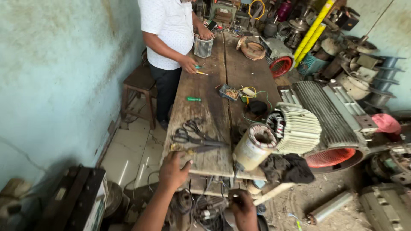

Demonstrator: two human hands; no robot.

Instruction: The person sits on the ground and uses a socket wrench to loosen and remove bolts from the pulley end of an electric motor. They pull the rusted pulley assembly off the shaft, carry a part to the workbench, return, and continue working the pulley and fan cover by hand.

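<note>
Now left hand [172,170] touching scissors [193,149]; right hand [242,208] below bench edge.

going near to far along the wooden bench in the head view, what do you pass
left hand → scissors → green-handled screwdriver → the other person's hand → ribbed metal stator
</note>
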